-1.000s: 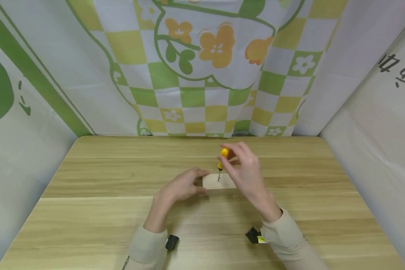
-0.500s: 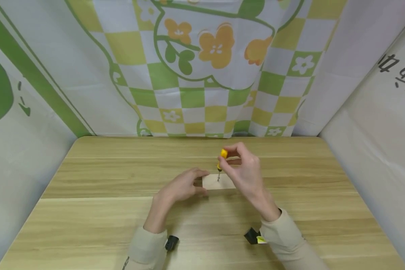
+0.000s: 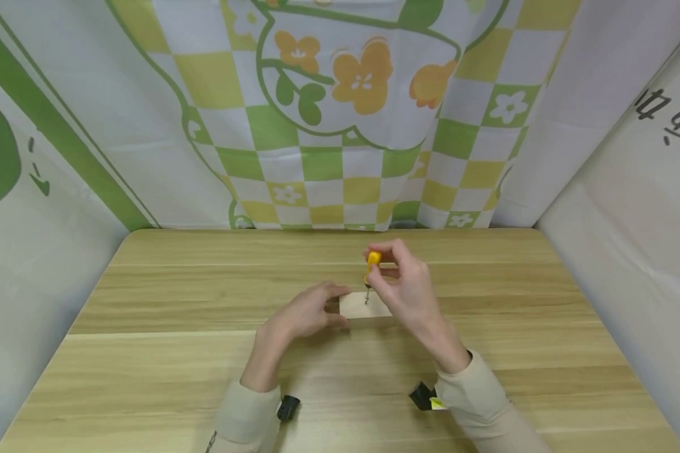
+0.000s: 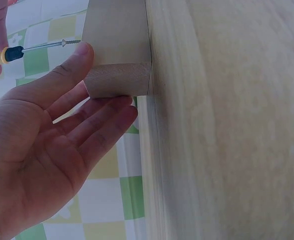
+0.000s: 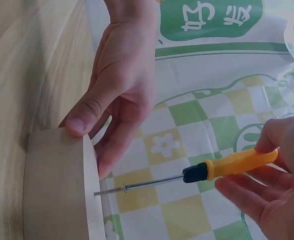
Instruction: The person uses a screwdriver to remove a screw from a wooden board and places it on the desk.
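A pale wooden block (image 3: 356, 304) lies on the table, with my left hand (image 3: 306, 311) gripping its left end between thumb and fingers. In the left wrist view the thumb is on the near face of the block (image 4: 118, 37) and the fingers are on its far side. My right hand (image 3: 412, 290) holds a yellow-handled screwdriver (image 5: 241, 163) by its handle, thumb and fingertips around it. The shaft's tip meets the head of a screw (image 5: 110, 191), whose point is in the block's top face. Much of the screw's thread shows above the wood.
The wood-grain table (image 3: 175, 377) spreads around both hands. Behind it hangs a checked, flowered curtain (image 3: 323, 163), and white sheets (image 3: 629, 207) rise at the sides. Black wrist devices (image 3: 288, 408) show below both cuffs.
The right fingers have shifted around the screwdriver handle, the index finger opening out, then curling back. The screwdriver stays on the screw. The left hand and block hold still.
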`<act>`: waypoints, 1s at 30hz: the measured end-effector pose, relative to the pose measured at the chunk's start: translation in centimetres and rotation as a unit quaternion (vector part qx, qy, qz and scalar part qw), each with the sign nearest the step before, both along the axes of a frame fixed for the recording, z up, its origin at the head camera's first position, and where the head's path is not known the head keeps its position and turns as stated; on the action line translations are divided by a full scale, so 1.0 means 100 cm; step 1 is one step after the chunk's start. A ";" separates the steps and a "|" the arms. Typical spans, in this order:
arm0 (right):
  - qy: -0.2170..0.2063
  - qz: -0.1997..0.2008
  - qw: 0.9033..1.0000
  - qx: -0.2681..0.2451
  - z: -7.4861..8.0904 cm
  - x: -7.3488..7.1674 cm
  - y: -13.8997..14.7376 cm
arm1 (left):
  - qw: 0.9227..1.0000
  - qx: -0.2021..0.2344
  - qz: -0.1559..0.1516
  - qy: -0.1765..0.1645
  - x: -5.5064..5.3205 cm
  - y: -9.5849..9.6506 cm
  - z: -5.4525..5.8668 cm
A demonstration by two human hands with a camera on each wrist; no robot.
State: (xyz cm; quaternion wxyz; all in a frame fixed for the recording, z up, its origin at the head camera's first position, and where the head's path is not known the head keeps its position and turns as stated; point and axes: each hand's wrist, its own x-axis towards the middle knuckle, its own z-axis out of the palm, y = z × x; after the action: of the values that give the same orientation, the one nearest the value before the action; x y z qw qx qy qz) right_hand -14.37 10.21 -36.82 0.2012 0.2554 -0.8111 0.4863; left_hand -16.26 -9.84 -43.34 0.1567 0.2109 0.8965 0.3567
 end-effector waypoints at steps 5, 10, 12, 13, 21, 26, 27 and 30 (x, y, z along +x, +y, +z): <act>0.040 -0.025 0.998 0.029 -0.001 0.000 0.002 | 1.000 -0.001 -0.002 0.001 0.001 0.000 0.000; 0.066 -0.046 0.996 0.024 -0.002 -0.001 0.003 | 1.000 -0.003 -0.001 -0.001 0.001 0.000 0.001; 0.068 -0.048 0.996 0.022 -0.002 -0.001 0.003 | 1.000 -0.002 0.000 -0.003 0.002 0.000 0.002; 0.067 -0.049 0.996 0.022 -0.001 -0.001 0.003 | 1.000 -0.001 0.000 -0.003 0.001 0.000 0.002; 0.070 -0.027 0.997 -0.004 0.000 -0.002 0.004 | 1.000 0.000 -0.001 0.000 0.002 0.000 0.001; 0.071 -0.008 0.997 -0.011 0.000 -0.003 0.003 | 1.000 0.003 -0.004 0.005 0.001 0.000 0.000; 0.070 -0.003 0.998 -0.010 0.000 -0.003 0.003 | 1.000 0.003 -0.004 0.006 0.001 0.000 0.000; 0.065 0.008 0.998 -0.005 0.002 -0.002 0.002 | 1.000 0.003 -0.003 0.004 0.001 0.000 0.000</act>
State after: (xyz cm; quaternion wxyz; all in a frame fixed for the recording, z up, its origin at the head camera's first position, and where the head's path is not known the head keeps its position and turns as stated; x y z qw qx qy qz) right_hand -14.57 10.40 -36.62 0.2505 0.2917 -0.7919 0.4744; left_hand -16.21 -9.86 -43.33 0.1532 0.2156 0.8956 0.3577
